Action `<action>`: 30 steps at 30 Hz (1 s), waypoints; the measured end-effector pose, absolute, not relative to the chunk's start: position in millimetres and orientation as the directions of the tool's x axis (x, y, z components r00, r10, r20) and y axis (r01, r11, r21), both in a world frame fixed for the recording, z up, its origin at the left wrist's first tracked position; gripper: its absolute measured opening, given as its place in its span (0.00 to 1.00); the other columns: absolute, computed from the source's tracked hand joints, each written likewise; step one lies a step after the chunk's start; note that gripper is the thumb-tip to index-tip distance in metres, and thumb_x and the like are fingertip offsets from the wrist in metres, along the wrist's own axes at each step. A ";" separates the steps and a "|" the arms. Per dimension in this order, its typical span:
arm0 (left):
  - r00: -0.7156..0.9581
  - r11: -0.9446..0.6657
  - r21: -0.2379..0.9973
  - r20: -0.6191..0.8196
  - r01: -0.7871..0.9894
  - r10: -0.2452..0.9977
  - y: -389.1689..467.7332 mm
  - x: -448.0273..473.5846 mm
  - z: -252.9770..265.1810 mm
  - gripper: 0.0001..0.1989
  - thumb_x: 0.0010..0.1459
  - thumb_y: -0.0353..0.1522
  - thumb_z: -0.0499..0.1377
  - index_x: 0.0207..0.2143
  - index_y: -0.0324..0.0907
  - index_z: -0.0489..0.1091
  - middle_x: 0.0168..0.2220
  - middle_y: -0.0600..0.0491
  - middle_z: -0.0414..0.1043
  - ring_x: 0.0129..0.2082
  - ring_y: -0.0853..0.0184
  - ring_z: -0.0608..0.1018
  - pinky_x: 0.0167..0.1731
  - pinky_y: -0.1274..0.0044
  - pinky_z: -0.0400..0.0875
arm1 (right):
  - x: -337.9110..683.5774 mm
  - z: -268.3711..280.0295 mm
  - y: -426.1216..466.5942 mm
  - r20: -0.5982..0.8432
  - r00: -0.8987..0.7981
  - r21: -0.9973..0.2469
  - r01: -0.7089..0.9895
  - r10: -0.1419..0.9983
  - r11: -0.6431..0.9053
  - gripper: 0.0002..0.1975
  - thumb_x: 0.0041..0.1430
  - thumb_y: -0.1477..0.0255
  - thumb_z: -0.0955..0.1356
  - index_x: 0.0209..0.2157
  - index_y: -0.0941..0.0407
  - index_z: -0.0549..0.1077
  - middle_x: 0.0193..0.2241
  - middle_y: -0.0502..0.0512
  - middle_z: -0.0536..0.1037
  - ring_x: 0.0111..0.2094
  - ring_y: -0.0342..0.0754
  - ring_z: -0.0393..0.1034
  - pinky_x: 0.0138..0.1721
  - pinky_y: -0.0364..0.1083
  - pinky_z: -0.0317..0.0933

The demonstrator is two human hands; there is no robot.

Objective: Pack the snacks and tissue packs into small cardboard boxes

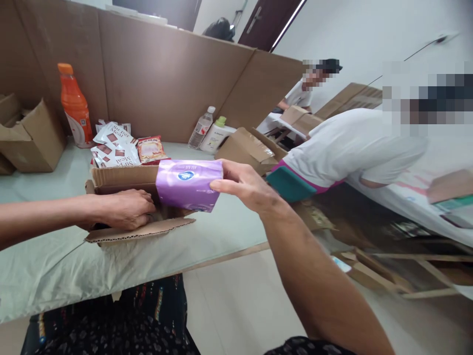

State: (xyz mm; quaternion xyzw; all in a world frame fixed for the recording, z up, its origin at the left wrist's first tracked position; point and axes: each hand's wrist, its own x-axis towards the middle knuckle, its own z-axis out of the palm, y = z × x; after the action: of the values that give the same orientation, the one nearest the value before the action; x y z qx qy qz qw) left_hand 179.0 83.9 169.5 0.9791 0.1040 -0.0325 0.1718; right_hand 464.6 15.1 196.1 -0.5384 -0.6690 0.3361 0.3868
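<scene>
A purple tissue pack [190,185] is gripped at its right end by my right hand [242,185], thumb in front and fingers behind. The pack hangs over the right end of an open cardboard box [127,175] on the table. My left hand [133,209] reaches into that box with its fingers bent down. Its fingertips are hidden inside, so I cannot tell what they touch. Behind the box lie several white sachets [116,148] with brown squares and a red snack packet [151,149].
An orange drink bottle [77,111] and another open box [33,133] stand at the left. A clear bottle [202,129], a white bottle with a green cap [215,135] and a box [247,148] are at the right. A cardboard wall [166,84] backs the table; two people sit beyond.
</scene>
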 end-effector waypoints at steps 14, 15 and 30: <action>0.928 -0.928 0.070 -0.096 0.367 0.360 62.9 141.0 168.4 0.12 0.66 0.28 0.53 0.33 0.41 0.75 0.38 0.47 0.80 0.42 0.59 0.79 0.41 0.71 0.71 | 363.8 255.9 22.6 -0.131 -0.330 0.018 0.942 0.935 0.335 0.18 0.59 0.55 0.69 0.38 0.56 0.78 0.35 0.59 0.82 0.34 0.54 0.74 0.32 0.48 0.56; 0.917 -0.918 0.062 -0.109 0.392 0.384 61.6 138.9 168.7 0.12 0.65 0.28 0.53 0.31 0.41 0.74 0.37 0.48 0.79 0.39 0.60 0.79 0.38 0.72 0.71 | 356.2 253.8 24.6 -0.159 -0.318 0.052 0.943 0.935 0.330 0.18 0.60 0.55 0.69 0.39 0.56 0.78 0.36 0.61 0.82 0.36 0.55 0.75 0.33 0.48 0.58; 0.817 -0.929 0.212 0.445 0.303 0.367 34.7 84.6 177.2 0.12 0.70 0.31 0.54 0.46 0.45 0.77 0.53 0.48 0.80 0.57 0.56 0.79 0.56 0.63 0.77 | 396.7 173.2 13.6 0.145 -0.473 -0.369 0.789 0.869 0.491 0.14 0.69 0.69 0.64 0.47 0.56 0.81 0.47 0.59 0.85 0.48 0.55 0.79 0.51 0.54 0.72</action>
State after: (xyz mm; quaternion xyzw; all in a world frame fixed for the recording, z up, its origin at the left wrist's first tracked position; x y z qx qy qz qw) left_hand 84.6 34.7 177.2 0.9508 0.1762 0.2461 0.0657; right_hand 396.7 13.6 173.2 -0.4882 -0.8489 0.1265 0.1584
